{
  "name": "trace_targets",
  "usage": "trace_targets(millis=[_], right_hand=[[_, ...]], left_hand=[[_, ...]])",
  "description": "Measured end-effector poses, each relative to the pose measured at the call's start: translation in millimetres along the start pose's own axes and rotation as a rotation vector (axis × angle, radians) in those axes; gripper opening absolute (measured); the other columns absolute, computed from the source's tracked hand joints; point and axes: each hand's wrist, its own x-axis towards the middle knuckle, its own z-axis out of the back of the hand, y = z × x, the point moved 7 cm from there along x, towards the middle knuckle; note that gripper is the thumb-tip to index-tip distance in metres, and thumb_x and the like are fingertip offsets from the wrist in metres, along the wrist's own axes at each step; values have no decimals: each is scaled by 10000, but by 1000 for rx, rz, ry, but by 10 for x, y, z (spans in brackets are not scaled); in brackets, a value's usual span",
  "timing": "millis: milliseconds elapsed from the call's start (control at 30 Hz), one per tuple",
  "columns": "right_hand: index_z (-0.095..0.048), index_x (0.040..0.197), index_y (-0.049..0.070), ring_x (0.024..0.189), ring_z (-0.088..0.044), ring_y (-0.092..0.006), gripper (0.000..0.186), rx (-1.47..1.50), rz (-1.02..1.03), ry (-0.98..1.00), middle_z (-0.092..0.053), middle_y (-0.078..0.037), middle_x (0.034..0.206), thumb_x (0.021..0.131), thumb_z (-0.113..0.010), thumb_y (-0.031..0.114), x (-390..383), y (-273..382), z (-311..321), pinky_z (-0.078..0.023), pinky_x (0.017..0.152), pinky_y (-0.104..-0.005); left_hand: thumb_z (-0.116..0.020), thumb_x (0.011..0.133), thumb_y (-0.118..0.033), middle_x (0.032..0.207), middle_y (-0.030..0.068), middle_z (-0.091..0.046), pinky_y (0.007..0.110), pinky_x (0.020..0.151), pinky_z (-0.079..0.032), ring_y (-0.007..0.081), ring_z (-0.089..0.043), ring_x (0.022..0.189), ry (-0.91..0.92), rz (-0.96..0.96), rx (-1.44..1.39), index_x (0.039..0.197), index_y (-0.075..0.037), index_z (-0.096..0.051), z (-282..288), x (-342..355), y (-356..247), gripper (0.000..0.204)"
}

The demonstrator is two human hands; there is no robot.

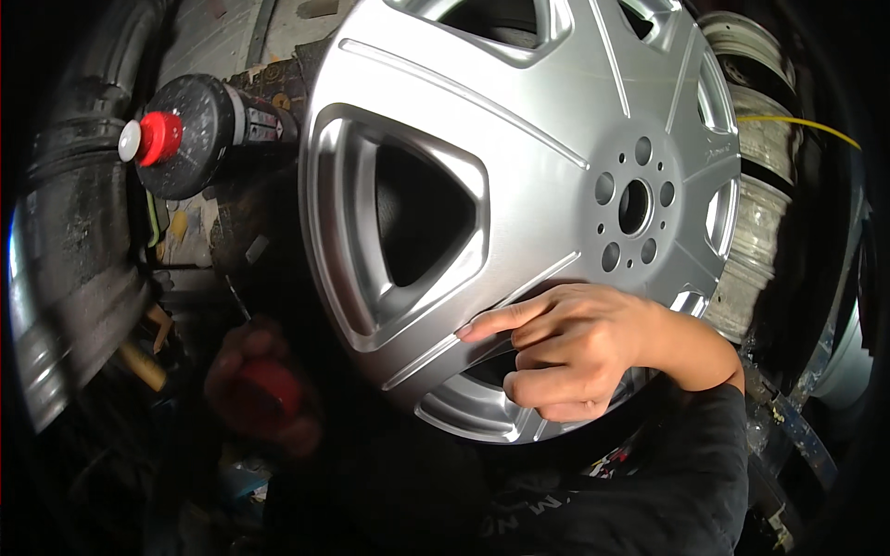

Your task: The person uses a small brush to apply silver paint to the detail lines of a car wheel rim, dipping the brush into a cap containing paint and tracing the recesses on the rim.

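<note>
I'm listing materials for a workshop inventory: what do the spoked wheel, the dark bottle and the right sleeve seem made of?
Wheel: probably metal, perhaps alloy, satin silver; bright highlights run along its crisp grooves, though paint may cover it.
Bottle: likely plastic, black; smooth rounded shape, red-and-white cap.
Sleeve: apparently fabric, dark and matte, softly folded; fibre unclear.

The silver alloy wheel [519,222] is big and shiny, with its front facing the person. It has wide spokes with thin grooves, large gaps between them, and five bolt holes around a round middle hole. Near and to the left, a red thing [271,385] sits in the left hand [250,371], too dark to name.
</note>
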Motion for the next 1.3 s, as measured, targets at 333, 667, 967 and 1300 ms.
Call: trace_targets(millis=[333, 667, 967, 1300], right_hand=[[-542, 617, 25, 369, -422, -158, 136, 365, -26, -60, -397, 10, 457, 733, -503, -33, 125, -43, 39, -518, 1023, -523], [-597, 760, 52, 570, -530, -158, 196, 360, -361, -350, -604, -41, 699, 760, -782, -11, -189, 26, 285, -391, 505, -278], [-633, 770, 114, 669, -510, -176, 324, -792, -298, -474, -540, -2, 777, 718, -823, 372, -62, 11, 331, -352, 592, -297], [-578, 707, 174, 667, -485, -172, 385, -875, -132, -208, -476, 24, 751, 635, -848, 439, 214, -48, 234, -343, 646, -319]], left_hand=[[-685, 844, -488, 1145, 203, -604, 376, 814, -471, 267, -564, 970, -112, 73, -34, 1367, 13, -428, -18, -65, 12, 769], [-604, 899, -544, 1178, 189, -579, 391, 799, -454, 240, -563, 976, -61, 35, 59, 1385, 31, -397, -30, -7, -8, 781], [-440, 936, -593, 1178, 207, -553, 425, 920, -444, 301, -548, 1050, -48, -40, -16, 1307, 96, -404, -86, 55, -9, 783], [-733, 836, -459, 1263, 203, -509, 439, 1016, -375, 283, -488, 1180, 99, 134, -193, 1397, -9, -406, -15, 8, -9, 790]])
